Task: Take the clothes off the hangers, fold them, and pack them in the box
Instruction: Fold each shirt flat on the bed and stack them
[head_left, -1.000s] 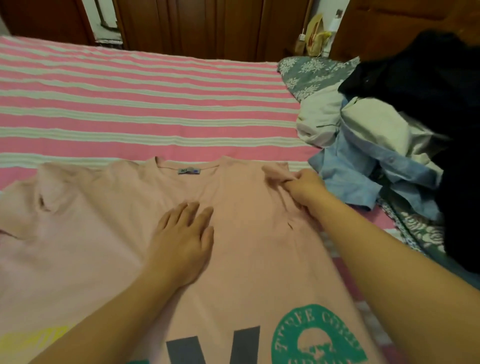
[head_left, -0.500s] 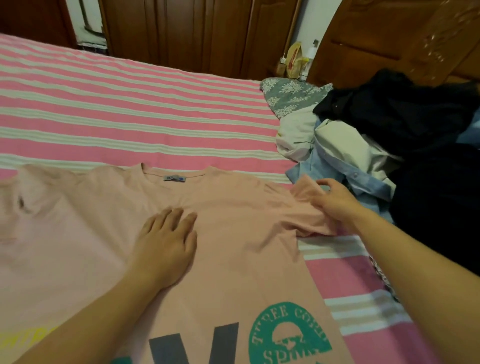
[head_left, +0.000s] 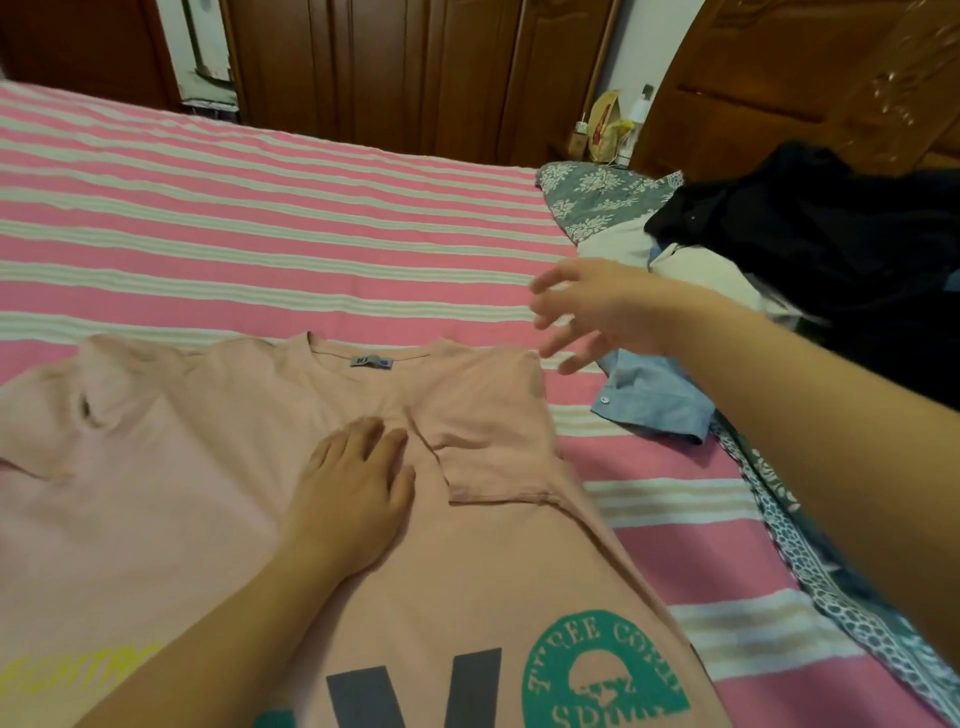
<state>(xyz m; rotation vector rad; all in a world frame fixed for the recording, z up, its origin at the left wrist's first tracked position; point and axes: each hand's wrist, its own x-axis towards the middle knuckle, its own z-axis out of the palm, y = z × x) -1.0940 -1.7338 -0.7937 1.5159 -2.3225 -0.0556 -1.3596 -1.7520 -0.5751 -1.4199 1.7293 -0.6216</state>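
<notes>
Head view: left hand (head_left: 353, 499) lies flat, pinning the shirt (head_left: 493, 561) for folding, while right hand (head_left: 597, 312) hovers open, empty.

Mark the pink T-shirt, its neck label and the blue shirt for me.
pink T-shirt (head_left: 493, 561), head view, plain chest fabric right of the left hand
neck label (head_left: 372, 361), head view, label middle
blue shirt (head_left: 655, 402), head view, folded sleeve fabric

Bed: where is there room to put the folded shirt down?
The striped sheet is bare beyond the shirt's collar, up to the wardrobe. A narrower bare strip lies right of the shirt. Farther right it is crowded: the clothes pile and the blue shirt.
</notes>
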